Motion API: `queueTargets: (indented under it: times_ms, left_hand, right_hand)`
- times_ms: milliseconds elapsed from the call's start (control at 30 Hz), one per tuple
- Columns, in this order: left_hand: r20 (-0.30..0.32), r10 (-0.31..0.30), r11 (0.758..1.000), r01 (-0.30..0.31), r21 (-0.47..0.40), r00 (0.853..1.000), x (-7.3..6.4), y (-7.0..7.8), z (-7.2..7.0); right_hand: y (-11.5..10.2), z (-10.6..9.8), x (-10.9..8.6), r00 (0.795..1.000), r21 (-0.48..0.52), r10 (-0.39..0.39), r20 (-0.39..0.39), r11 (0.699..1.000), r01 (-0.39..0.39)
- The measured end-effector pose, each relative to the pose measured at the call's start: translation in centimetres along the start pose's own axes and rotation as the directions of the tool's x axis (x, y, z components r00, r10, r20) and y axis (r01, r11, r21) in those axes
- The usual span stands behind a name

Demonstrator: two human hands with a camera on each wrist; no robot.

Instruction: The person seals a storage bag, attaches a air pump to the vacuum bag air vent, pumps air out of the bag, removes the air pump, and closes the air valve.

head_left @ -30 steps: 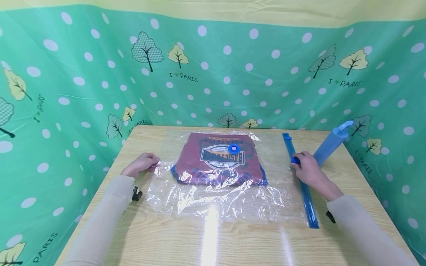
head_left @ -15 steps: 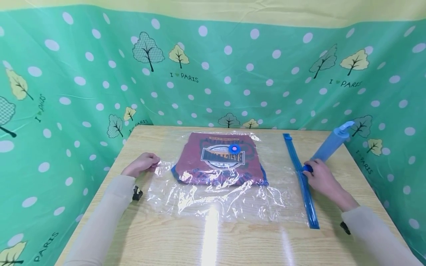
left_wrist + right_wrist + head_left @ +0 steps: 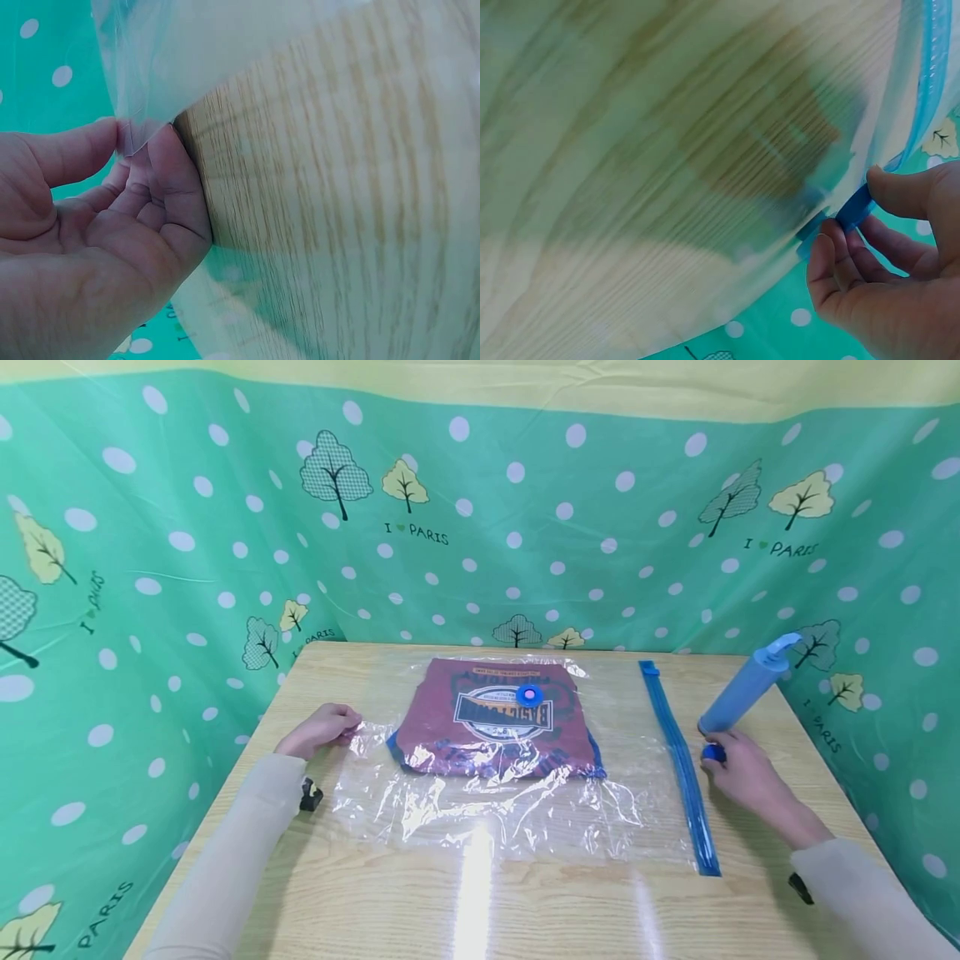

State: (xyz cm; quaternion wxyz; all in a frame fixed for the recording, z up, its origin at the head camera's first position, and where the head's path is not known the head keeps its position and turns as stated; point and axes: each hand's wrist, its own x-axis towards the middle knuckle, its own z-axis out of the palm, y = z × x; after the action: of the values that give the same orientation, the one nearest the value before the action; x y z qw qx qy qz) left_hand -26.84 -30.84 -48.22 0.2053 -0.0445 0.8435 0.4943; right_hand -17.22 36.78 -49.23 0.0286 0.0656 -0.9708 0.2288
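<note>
Blue piece [image 3: 714, 752], partly covered, in right grip [image 3: 753, 777]
</note>
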Motion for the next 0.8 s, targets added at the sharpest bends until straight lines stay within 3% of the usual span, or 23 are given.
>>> queueTargets:
  times_ms: [400, 800]
  left_hand:
    - [0.004, 0.003, 1.0, -0.003, -0.009, 1.0, 0.1, -0.2, -0.1]
    - [0.006, 0.013, 1.0, -0.013, 0.009, 1.0, 0.1, -0.1, 0.0]
  right_hand:
    - [1.9, -0.7, -0.9, 0.996, -0.042, 0.053, 0.065, 0.998, -0.05]
    - [2.2, -1.0, -1.0, 0.992, -0.038, 0.102, 0.072, 0.994, -0.1]
